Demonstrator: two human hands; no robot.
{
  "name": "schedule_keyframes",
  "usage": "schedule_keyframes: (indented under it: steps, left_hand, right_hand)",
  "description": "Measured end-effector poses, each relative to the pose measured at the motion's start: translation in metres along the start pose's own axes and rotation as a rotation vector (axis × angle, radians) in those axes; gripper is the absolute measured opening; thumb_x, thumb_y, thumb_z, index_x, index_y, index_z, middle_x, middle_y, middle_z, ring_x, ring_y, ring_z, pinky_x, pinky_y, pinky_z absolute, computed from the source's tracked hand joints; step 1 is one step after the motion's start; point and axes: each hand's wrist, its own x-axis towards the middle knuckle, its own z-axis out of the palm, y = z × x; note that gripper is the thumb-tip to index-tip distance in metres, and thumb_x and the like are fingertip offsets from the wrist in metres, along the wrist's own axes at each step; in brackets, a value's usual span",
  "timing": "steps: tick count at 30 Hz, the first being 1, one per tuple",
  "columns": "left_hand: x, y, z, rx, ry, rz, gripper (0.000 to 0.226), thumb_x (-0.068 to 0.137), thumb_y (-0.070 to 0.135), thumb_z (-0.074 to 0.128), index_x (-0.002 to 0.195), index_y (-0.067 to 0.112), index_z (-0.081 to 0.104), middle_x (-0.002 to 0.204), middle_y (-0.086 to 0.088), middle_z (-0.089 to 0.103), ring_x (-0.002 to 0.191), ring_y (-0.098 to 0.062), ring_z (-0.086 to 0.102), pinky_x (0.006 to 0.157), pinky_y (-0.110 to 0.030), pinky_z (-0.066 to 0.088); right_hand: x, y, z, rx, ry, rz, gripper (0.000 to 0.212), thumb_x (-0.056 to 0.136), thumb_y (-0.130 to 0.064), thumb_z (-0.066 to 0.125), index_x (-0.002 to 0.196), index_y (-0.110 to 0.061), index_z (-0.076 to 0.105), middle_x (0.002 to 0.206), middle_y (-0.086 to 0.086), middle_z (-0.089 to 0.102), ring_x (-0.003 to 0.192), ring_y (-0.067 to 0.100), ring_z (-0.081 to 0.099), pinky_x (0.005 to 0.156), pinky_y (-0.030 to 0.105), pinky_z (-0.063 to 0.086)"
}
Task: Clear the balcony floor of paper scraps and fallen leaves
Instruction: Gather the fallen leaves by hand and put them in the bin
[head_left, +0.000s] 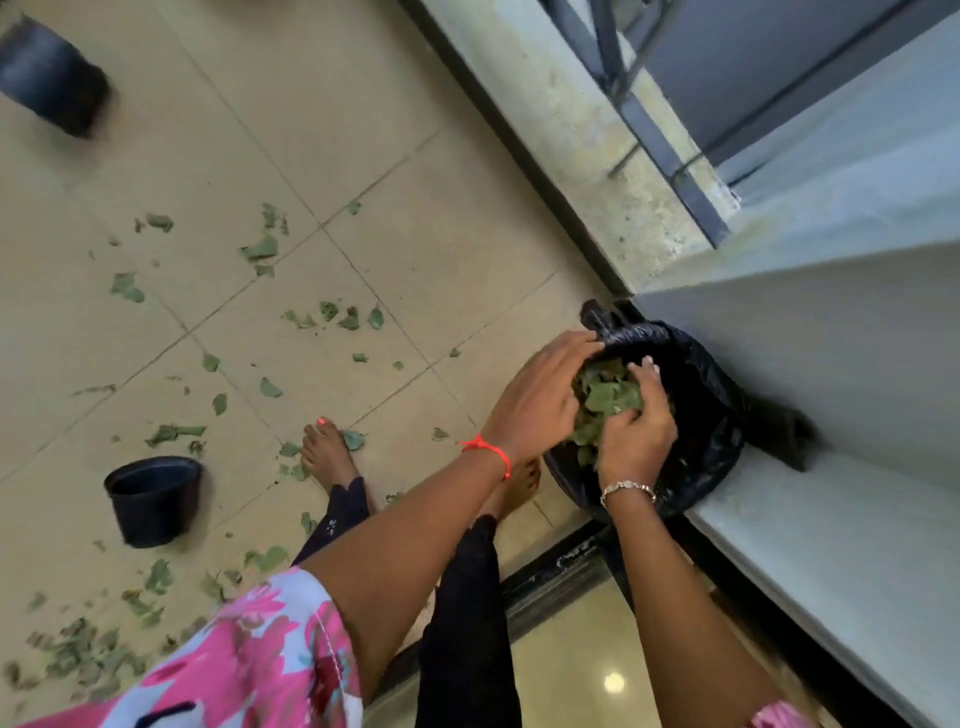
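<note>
Both my hands cup a bunch of green leaves (605, 397) over the mouth of a black bin bag (711, 415) that sits in the corner by the wall. My left hand (535, 395) covers the bunch from the left with its fingers stretched over the bag's rim. My right hand (636, 428) curls round the bunch from the right. Many more fallen leaves (260, 249) lie scattered over the beige floor tiles, with a thicker heap of leaves (78, 654) at the lower left. I see no paper scraps.
A small black pot (153, 499) stands on the tiles at the left, and a larger black pot (52, 78) at the top left. My bare feet (324, 452) stand among the leaves. A concrete ledge with a dark railing (660, 140) borders the floor on the right.
</note>
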Motion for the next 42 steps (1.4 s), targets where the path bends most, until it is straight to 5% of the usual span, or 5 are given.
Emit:
schedule_keyframes:
  steps: [9,12,22,28,42]
  left_hand:
    - [-0.052,-0.083,-0.137,0.139,0.289,-0.208,0.064,0.076,-0.005,0.051,0.138,0.009,0.040,0.149,-0.006,0.034,0.141,-0.019,0.022,0.116,-0.034,0.020]
    - [-0.069,-0.105,-0.185,0.147,0.359,-0.280,0.063,0.077,-0.005,0.051,0.138,0.009,0.040,0.150,-0.005,0.033,0.143,-0.019,0.020,0.117,-0.036,0.018]
    - [-0.135,-0.174,-0.347,0.099,0.616,-0.521,0.062,0.078,-0.005,0.049,0.138,0.009,0.040,0.151,-0.004,0.031,0.145,-0.019,0.016,0.118,-0.041,0.017]
    - [-0.139,-0.210,-0.408,0.040,0.805,-0.715,0.062,0.077,-0.004,0.051,0.137,0.007,0.039,0.150,-0.005,0.032,0.144,-0.020,0.019,0.117,-0.038,0.019]
    - [-0.053,-0.227,-0.494,-0.321,1.214,-1.168,0.057,0.077,-0.003,0.056,0.132,0.002,0.045,0.144,-0.013,0.039,0.138,-0.028,0.032,0.113,-0.038,0.028]
  right_hand:
    - [-0.056,-0.124,0.093,-0.375,-0.633,-0.448,0.081,0.067,0.030,0.030,0.137,-0.008,0.041,0.153,0.002,0.024,0.141,0.007,0.016,0.108,0.007,0.009]
    - [-0.075,-0.168,0.132,-0.456,-0.741,-0.562,0.078,0.070,0.027,0.029,0.137,-0.009,0.042,0.153,0.000,0.026,0.142,0.009,0.019,0.100,-0.001,0.006]
    - [-0.154,-0.320,0.269,-0.726,-1.027,-0.898,0.053,0.089,0.010,0.035,0.140,-0.006,0.037,0.149,0.007,0.034,0.136,0.020,0.035,0.105,0.026,0.031]
    - [-0.190,-0.399,0.348,-0.758,-1.217,-1.100,0.044,0.087,0.004,0.042,0.131,-0.003,0.044,0.134,0.013,0.047,0.111,0.034,0.053,0.080,0.037,0.042]
    - [-0.140,-0.547,0.461,-1.419,-1.540,-1.625,0.051,0.096,-0.012,0.037,0.144,-0.006,0.022,0.145,0.014,0.034,0.129,0.029,0.039,0.099,0.036,0.038]
